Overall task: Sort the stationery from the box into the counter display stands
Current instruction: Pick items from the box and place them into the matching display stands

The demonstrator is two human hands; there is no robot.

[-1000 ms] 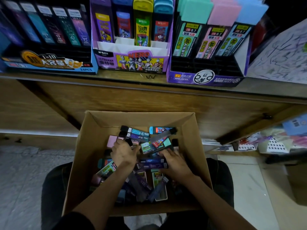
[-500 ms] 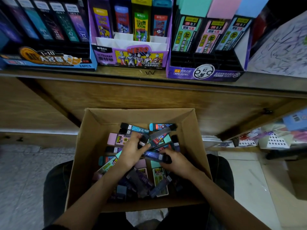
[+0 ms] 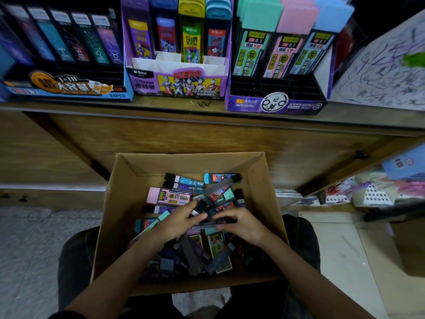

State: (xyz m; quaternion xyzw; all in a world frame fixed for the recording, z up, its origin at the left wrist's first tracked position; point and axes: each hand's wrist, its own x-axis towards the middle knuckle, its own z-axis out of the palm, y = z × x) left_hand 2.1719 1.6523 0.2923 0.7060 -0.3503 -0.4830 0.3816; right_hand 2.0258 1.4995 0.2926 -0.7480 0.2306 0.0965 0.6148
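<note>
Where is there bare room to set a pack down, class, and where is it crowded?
Free: the empty black front slots of the right stand, ahead of its pastel packs; the white front tiers of the Ultraman stand. Crowded: the box floor, heaped with packs, where left hand and right hand pinch a dark pack.

we record a cardboard box [image 3: 190, 163] on the person's lap, below the wooden counter [image 3: 161, 104]. it holds a loose heap of lead cases, and a pink case [image 3: 170, 196] lies toward its far wall. the left hand [image 3: 177, 223] and right hand [image 3: 243, 226] meet over the heap, fingers curled on one dark case [image 3: 208, 223] between them. three stands sit side by side on the counter: a blue-fronted stand [image 3: 69, 87], an ultraman stand [image 3: 177, 82] and a pastel-case stand [image 3: 276, 102].
</note>
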